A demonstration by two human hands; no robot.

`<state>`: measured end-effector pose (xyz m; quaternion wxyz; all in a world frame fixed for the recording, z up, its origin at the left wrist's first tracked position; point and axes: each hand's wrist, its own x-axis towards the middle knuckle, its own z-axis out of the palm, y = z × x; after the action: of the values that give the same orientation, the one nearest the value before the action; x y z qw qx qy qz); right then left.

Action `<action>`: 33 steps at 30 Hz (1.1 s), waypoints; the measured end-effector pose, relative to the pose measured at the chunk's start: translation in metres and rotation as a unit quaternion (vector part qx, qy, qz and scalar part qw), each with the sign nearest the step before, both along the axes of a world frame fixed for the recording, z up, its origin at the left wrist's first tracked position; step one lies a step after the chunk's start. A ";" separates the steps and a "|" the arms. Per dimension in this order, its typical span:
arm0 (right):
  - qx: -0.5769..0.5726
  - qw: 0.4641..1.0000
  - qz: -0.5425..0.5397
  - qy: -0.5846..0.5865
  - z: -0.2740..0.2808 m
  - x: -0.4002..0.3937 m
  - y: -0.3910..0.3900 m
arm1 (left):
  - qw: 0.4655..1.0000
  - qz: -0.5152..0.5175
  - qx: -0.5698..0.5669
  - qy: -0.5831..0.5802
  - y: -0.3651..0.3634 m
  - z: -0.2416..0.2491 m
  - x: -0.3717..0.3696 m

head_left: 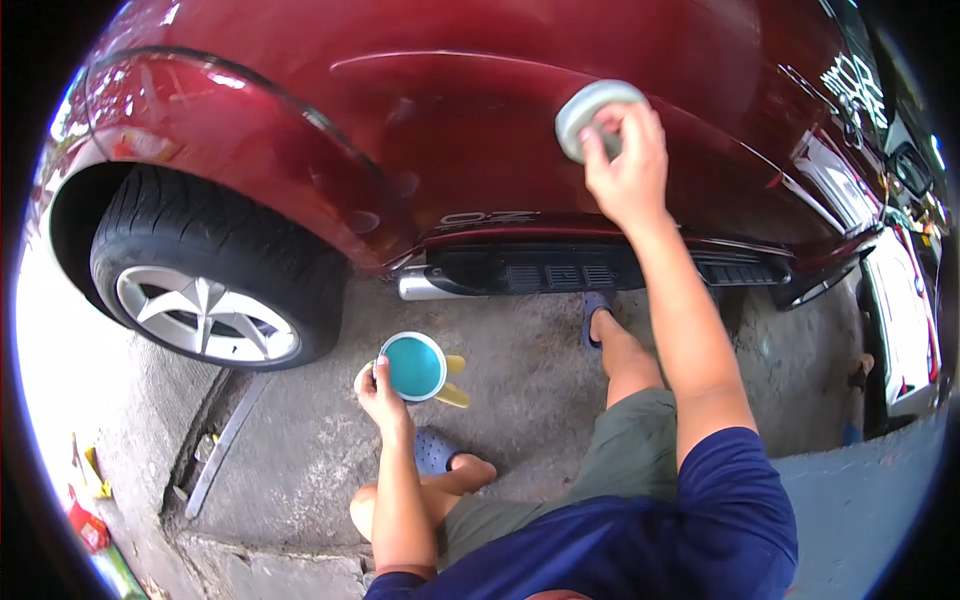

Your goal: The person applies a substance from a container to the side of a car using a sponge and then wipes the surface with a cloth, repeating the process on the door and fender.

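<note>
My left hand [382,395] holds a round tub [443,352] by its rim, with its open top facing up. Smooth teal paste [412,368] shows inside. Yellow finger-like pieces [452,395] stick out from behind the tub; the rest of them is hidden. Up on the side of the red car [480,130], my right hand [630,165] grips a round, pale applicator pad [590,105] between thumb and fingers. The pad overlaps the door panel, just under its crease line, and is slightly blurred.
Below the door runs a black side step [560,272] with a silver end. The wheel [205,310] is at the left. Beside it, a metal strip [228,445] lies in a groove of the concrete floor [300,470]. Another vehicle [905,310] stands at the far right.
</note>
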<state>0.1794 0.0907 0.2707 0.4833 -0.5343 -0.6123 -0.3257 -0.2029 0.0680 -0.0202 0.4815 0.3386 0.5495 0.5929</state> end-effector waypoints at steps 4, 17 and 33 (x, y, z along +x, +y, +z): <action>0.023 0.997 -0.038 -0.070 0.013 -0.028 0.031 | 1.000 -0.002 0.011 0.023 0.000 0.030 0.005; 0.029 0.967 0.235 -0.097 0.033 -0.154 0.044 | 0.997 0.039 0.012 -0.071 0.011 0.030 0.014; -0.415 0.827 0.378 0.032 -0.082 -0.221 -0.009 | 0.997 0.062 0.008 -0.055 0.013 0.025 0.006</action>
<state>-0.0420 0.0821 0.1885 0.3208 -0.4214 -0.8281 0.1838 -0.1969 0.0814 0.0049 0.4706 0.2747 0.5370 0.6440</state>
